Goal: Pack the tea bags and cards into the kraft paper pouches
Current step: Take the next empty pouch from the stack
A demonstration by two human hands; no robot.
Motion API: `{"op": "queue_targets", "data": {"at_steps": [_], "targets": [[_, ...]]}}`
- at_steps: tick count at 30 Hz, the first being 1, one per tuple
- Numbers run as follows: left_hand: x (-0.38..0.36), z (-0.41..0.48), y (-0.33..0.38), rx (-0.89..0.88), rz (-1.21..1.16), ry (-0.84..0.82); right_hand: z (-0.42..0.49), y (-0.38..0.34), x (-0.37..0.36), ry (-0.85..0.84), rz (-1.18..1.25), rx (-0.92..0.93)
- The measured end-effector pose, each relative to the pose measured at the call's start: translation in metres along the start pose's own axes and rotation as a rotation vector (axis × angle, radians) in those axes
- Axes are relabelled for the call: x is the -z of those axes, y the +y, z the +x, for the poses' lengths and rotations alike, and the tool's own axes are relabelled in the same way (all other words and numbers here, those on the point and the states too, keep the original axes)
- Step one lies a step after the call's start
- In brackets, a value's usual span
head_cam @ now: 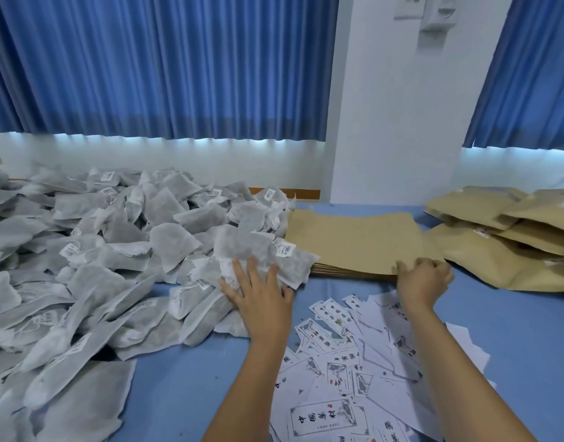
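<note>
**Left hand** (261,298): the fingers are straight and spread, palm down on a tea bag (267,256). This bag lies at the right edge of the heap of tea bags (114,250). The heap covers the left half of the blue table cover (513,330) and is cut off at the left and bottom edges of the view.

**Right hand** (423,279): the fingers are curled at the near right corner of the stack of flat kraft pouches (354,240). The fingertips are hidden behind the knuckles, so it cannot be told whether they pinch the top pouch. The left edge of the stack is covered by tea bags.

**Cards** (347,371): these lie in a loose scatter just in front of the stack, between the forearms. The right forearm hides part of them. Several lie blank side up.

**Bulging pouches** (513,240): these are piled to the right of the stack and cut off by the right edge. Their labels are blurred.
</note>
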State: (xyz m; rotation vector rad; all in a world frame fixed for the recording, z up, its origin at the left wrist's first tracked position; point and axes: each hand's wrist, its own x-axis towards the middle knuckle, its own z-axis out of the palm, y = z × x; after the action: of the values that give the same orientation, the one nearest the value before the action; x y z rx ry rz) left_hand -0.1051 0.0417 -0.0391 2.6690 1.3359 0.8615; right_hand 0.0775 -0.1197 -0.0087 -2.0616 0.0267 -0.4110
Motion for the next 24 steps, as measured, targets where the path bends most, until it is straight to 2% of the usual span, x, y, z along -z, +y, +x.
{"op": "queue_targets", "data": {"at_steps": [2,5,8,10,12,15,18,20,24], "targets": [[0.008,-0.003,0.006,-0.022,-0.044,0.066,0.002,-0.002,0.001,-0.012,0.272,-0.204],[0.012,-0.008,0.016,-0.187,-0.155,0.184,0.005,0.003,0.013,-0.07,0.437,-0.406],[0.014,-0.017,0.026,-0.329,-0.45,0.087,0.002,0.007,0.03,-0.184,0.657,-0.573],[0.016,-0.021,0.03,-0.403,-0.577,0.015,-0.007,0.008,0.043,-0.229,0.769,-0.604],[0.016,-0.022,0.032,-0.536,-0.593,-0.048,-0.019,0.007,0.054,-0.331,0.81,-0.611],[0.015,-0.026,0.037,-0.679,-0.585,-0.236,-0.039,0.008,0.065,-0.616,0.719,-0.586],[0.012,-0.033,0.042,-0.705,-0.639,-0.354,-0.056,0.007,0.071,-0.963,0.607,-0.531],[0.011,-0.034,0.045,-0.713,-0.601,-0.371,-0.062,0.004,0.071,-1.081,0.634,-0.497],[0.013,-0.031,0.047,-0.675,-0.54,-0.276,-0.066,0.001,0.068,-1.114,0.833,-0.52]]}}
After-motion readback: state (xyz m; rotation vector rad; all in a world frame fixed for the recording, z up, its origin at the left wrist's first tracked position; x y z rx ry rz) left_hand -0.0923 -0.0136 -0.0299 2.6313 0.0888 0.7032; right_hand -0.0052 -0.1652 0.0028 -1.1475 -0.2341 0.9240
